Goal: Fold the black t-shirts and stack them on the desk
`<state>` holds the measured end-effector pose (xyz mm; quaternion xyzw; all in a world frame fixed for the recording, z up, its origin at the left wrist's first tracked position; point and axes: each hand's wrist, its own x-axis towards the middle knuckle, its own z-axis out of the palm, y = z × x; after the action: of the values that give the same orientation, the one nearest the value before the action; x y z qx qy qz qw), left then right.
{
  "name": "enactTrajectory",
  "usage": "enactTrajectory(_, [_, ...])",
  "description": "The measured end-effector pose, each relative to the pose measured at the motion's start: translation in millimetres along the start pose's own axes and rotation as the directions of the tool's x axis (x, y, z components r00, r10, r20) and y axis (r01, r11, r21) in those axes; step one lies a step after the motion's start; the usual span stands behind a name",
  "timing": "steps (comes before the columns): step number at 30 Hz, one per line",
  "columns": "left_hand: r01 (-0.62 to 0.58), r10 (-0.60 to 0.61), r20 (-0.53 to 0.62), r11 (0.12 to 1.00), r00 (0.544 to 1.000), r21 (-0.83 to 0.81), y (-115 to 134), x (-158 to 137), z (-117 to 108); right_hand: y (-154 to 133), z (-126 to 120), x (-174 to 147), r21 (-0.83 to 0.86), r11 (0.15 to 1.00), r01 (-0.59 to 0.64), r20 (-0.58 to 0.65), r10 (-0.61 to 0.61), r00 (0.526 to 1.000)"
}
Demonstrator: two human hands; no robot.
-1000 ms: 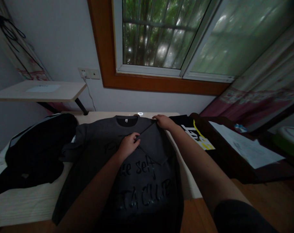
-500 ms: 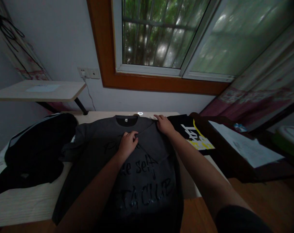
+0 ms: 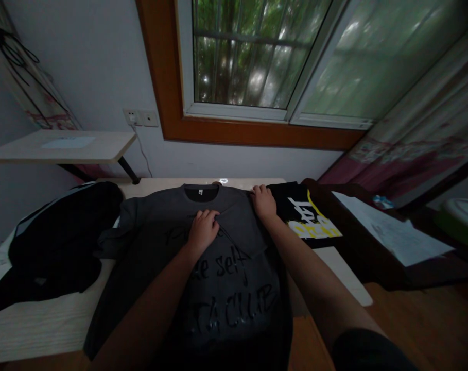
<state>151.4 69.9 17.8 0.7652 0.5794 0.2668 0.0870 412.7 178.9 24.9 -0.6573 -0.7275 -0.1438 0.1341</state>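
Note:
A dark grey T-shirt (image 3: pixel 234 299) lies spread on the pale table, its collar toward the wall and black lettering across its front. Its right-hand sleeve is turned inward over the chest, making a slanting crease. My left hand (image 3: pixel 204 228) rests on the chest, fingers curled closed on the cloth of the turned-in sleeve; the fingertips are partly hidden. At the shirt's right shoulder edge, my right hand (image 3: pixel 263 202) has its fingers bent closed over the folded cloth. The left-hand sleeve (image 3: pixel 121 226) lies outward, unfolded.
A black garment (image 3: pixel 59 247) is heaped at the left on the table (image 3: pixel 33 335), below a raised shelf (image 3: pixel 114 141). A black, yellow and white printed garment (image 3: pixel 311 216) lies to the right, beside a dark brown surface bearing a paper sheet (image 3: pixel 388 232). A window (image 3: pixel 257 62) is behind.
My right hand has shifted slightly right along the shoulder edge, and its outstretched index finger has curled in. My left hand stays almost in place, its fingers a little lower against the cloth.

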Motion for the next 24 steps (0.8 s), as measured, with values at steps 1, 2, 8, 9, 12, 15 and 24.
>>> enactTrajectory(1, [0.003,-0.003,-0.006,1.0,1.0,0.022,0.4,-0.7,-0.6,-1.0,-0.4,-0.4,0.005,1.0,-0.009,-0.002,0.009,1.0])
enactTrajectory(2, [0.005,-0.005,-0.015,0.999,1.0,0.047,0.7,-1.3,-1.1,-2.3,-0.5,-1.1,0.013,1.0,-0.01,-0.003,0.01,1.0])
enactTrajectory(8, [-0.011,0.017,-0.04,0.989,0.999,0.148,-4.0,-3.6,-0.2,-9.5,3.9,-8.0,0.115,0.976,0.186,-0.004,-0.187,0.982])
enactTrajectory(9, [-0.008,0.015,-0.038,0.987,0.999,0.163,-5.8,-3.8,0.2,-9.8,5.0,-8.9,0.127,0.966,0.226,0.006,-0.229,0.973])
enactTrajectory(12, [0.018,-0.013,-0.026,0.976,1.0,0.215,-12.5,-4.2,-0.2,-10.5,6.1,-10.5,0.138,0.942,0.306,0.055,-0.316,0.947])
enactTrajectory(15, [0.059,-0.062,0.003,0.962,0.998,0.267,-20.7,-3.9,-4.0,-13.5,2.9,-11.7,0.145,0.933,0.329,0.112,-0.346,0.932])
enactTrajectory(24, [0.254,-0.254,-0.05,0.896,0.966,0.363,-56.2,3.7,-13.3,-54.6,-16.1,-24.6,0.14,0.96,0.244,0.046,-0.252,0.967])
